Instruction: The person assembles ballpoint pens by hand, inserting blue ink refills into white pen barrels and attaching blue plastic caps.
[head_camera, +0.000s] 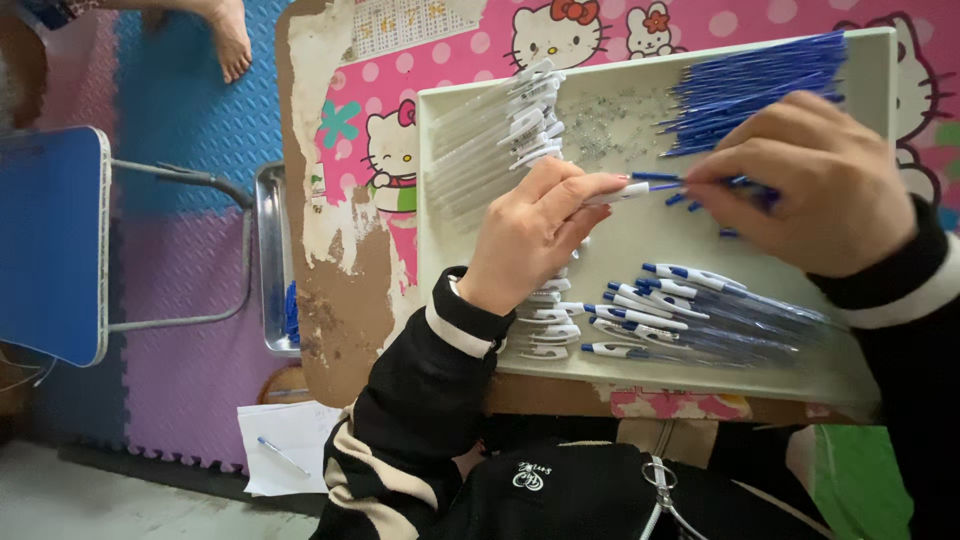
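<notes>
While my left hand pinches a white pen barrel level above the pale tray, my right hand grips a blue refill at its open end, lined up for insertion; finished pens lie nearby.

Worn tabletop with pink cartoon-cat covering, peeling at left edge. Blue and purple foam floor mats. Blue chair left. Paper sheet on floor.
</notes>
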